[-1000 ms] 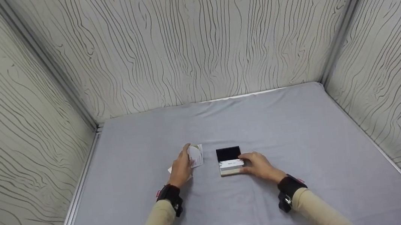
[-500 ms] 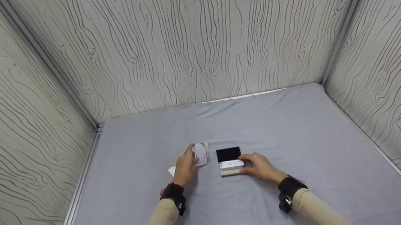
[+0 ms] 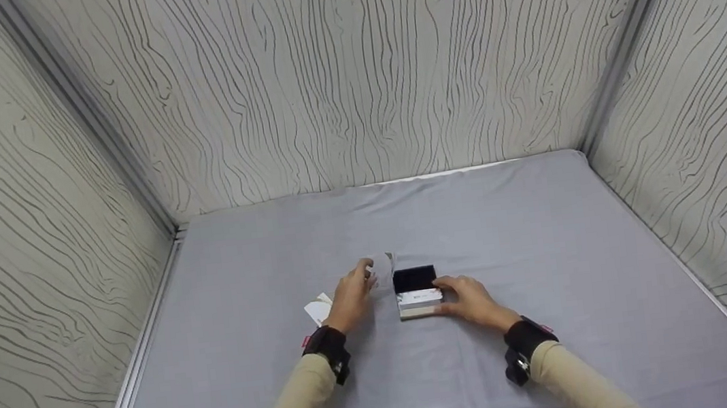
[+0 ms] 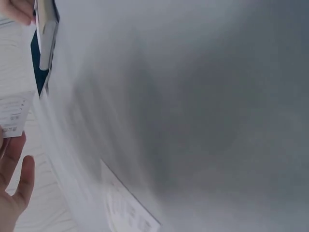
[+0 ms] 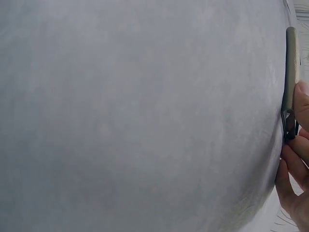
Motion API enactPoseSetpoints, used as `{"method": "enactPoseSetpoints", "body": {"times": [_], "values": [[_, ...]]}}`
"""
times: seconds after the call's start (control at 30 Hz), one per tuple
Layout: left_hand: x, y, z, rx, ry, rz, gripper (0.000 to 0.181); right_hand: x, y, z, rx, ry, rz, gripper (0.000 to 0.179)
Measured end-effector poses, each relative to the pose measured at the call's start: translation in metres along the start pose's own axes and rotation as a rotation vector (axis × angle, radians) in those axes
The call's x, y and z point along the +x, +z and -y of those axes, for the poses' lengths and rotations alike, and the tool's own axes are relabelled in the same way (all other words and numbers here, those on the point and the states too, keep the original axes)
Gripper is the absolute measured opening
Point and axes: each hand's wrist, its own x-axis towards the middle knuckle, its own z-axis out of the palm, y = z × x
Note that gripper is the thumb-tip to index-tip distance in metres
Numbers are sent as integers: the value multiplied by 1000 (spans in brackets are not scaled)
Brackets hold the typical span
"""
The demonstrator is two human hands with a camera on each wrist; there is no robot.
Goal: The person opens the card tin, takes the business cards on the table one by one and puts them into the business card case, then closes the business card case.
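A business card [image 3: 382, 271] is pinched in my left hand [image 3: 350, 303], raised just left of the card case in the head view. The left wrist view shows printed text on the card [image 4: 14, 116]. The small card case [image 3: 414, 277] lies open on the cloth, black inside with a beige front edge. White cards [image 3: 419, 297] with a printed corner sit at its front part. My right hand [image 3: 470, 300] grips the right side of the case, thumb toward me and fingers on the far side. In the right wrist view the beige edge [image 5: 290, 67] shows beside the thumb.
A couple of loose white cards [image 3: 317, 310] lie on the cloth left of my left wrist, one partly hidden by it. Grey cloth [image 3: 508, 215] covers the table. Wood-patterned panels [image 3: 350, 82] stand at the back and both sides.
My left hand has moved right with its card, up to the left edge of the case, uncovering more of the loose cards. The right hand and case have stayed in place.
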Motion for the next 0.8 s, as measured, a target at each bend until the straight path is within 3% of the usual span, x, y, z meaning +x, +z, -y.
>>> {"method": "enactPoseSetpoints", "body": {"times": [0.23, 0.4, 0.6, 0.8], "values": [[8, 13, -13, -15, 43, 77, 27, 1, -2, -2, 18, 18, 1, 52], [9, 23, -20, -3, 98, 87, 24, 2, -1, -1, 53, 37, 8, 55], [10, 30, -26, 44, 82, 127, 25, 1, 0, -2, 60, 55, -1, 57], [11, 33, -32, 132, 149, 98, 27, 0, 0, -2, 70, 63, 10, 56]]}}
